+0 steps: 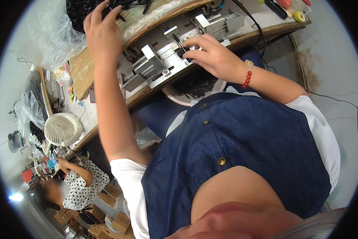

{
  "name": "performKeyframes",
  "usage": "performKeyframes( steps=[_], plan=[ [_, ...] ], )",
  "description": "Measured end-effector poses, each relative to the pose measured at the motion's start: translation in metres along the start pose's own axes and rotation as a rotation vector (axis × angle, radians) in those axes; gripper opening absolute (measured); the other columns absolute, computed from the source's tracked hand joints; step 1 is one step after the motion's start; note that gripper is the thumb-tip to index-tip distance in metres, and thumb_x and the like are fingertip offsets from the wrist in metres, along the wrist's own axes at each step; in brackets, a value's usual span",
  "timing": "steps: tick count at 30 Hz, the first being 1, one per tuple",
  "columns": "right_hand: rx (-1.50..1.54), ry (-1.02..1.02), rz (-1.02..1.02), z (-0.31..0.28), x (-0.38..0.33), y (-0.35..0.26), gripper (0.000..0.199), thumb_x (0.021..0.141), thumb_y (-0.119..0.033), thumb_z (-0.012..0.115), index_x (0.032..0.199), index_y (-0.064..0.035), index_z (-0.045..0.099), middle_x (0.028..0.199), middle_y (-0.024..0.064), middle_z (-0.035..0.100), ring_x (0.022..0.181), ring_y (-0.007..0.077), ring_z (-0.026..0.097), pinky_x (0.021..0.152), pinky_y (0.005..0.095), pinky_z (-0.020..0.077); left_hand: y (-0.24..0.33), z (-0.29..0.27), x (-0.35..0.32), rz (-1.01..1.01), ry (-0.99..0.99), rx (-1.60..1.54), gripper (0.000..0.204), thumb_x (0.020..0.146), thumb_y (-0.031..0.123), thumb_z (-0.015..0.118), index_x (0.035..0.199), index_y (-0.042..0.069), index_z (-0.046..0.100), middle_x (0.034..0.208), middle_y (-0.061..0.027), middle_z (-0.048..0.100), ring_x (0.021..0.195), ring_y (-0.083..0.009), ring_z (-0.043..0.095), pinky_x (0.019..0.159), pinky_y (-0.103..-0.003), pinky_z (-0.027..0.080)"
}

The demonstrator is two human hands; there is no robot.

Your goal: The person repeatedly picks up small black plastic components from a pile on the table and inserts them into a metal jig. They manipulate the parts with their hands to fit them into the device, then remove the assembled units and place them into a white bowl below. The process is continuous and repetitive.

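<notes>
My left hand (103, 34) is stretched out at the upper left, over a heap of black plastic parts (78, 15). Its fingers are spread, and I see nothing held between them. Bent over a metal clamping fixture (171, 59) on the bench, my right hand (210, 53) has its thumb and fingertips closed around a small black part (181, 51) in the middle of the fixture. Fingers partly cover that part. Silver blocks with sliding jaws stand on both sides of it. A red bead bracelet (246, 77) circles my right wrist.
Below the bench edge, a pale basket (178, 96) at my lap holds several black parts. A white fan (62, 129) and a cardboard piece (81, 73) sit to the left. Fruit (299, 16) lies at the far right. Another person (83, 183) works at the lower left.
</notes>
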State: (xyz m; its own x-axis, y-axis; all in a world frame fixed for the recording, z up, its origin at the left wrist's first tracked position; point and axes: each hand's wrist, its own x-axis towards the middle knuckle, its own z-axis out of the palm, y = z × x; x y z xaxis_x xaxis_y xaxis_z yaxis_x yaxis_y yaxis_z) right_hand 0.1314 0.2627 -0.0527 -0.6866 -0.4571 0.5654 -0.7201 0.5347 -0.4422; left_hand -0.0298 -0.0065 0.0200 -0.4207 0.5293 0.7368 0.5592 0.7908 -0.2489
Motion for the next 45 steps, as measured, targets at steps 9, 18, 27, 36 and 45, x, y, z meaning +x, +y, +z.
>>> performKeyframes(
  steps=[9, 18, 27, 36, 45],
  plan=[
    [-0.342, -0.072, -0.057, 0.026, -0.006, 0.01, 0.032, 0.087, -0.007, 0.062, 0.118, -0.0047, 0.067, 0.133, 0.0072, 0.062, 0.109, 0.0277, 0.057, 0.097, 0.0388, 0.0519, -0.035, 0.02, 0.011, 0.043, 0.016, -0.108, 0.027, 0.09, 0.009, 0.07, 0.114, 0.02, 0.075, 0.107, -0.0016, 0.073, 0.096, -0.0199, 0.07, 0.081, -0.036, 0.056],
    [-0.363, -0.104, -0.076, 0.016, 0.002, 0.005, 0.032, 0.088, -0.012, 0.064, 0.12, -0.0058, 0.067, 0.131, 0.0059, 0.063, 0.111, 0.0266, 0.057, 0.094, 0.0388, 0.0508, 0.016, -0.004, 0.0, -0.444, 0.161, -0.821, 0.019, 0.101, 0.01, 0.067, 0.117, 0.001, 0.069, 0.108, -0.0107, 0.075, 0.09, -0.0176, 0.074, 0.081, -0.032, 0.058],
    [-0.463, 0.28, -0.059, -0.072, 0.11, 0.13, 0.015, 0.093, -0.013, 0.067, 0.107, -0.0059, 0.07, 0.107, 0.0076, 0.071, 0.094, 0.0294, 0.066, 0.085, 0.0414, 0.0524, 0.132, -0.053, -0.073, -0.775, -0.149, -1.27, 0.034, 0.087, -0.007, 0.075, 0.12, 0.002, 0.074, 0.122, -0.0065, 0.069, 0.094, -0.008, 0.066, 0.077, -0.021, 0.053],
    [-0.56, 0.023, 0.348, -0.061, 0.192, 0.183, 0.022, 0.097, -0.033, 0.064, 0.1, -0.0139, 0.075, 0.111, 0.0108, 0.073, 0.105, 0.035, 0.067, 0.09, 0.0461, 0.0502, 0.17, -0.041, -0.097, -0.609, -0.203, -0.969, 0.03, 0.086, -0.001, 0.079, 0.116, 0.006, 0.077, 0.102, -0.0094, 0.07, 0.082, -0.0152, 0.071, 0.071, -0.026, 0.059],
    [-0.379, 0.203, 0.321, -0.047, 0.195, 0.187, 0.023, 0.092, -0.021, 0.07, 0.104, -0.0025, 0.075, 0.102, 0.0181, 0.073, 0.101, 0.0365, 0.068, 0.091, 0.0501, 0.0521, 0.172, -0.025, -0.107, -0.523, -0.2, -0.785, 0.028, 0.086, 0.004, 0.079, 0.113, 0.011, 0.079, 0.115, -0.0086, 0.06, 0.068, -0.0127, 0.065, 0.064, -0.027, 0.053]
  ],
)
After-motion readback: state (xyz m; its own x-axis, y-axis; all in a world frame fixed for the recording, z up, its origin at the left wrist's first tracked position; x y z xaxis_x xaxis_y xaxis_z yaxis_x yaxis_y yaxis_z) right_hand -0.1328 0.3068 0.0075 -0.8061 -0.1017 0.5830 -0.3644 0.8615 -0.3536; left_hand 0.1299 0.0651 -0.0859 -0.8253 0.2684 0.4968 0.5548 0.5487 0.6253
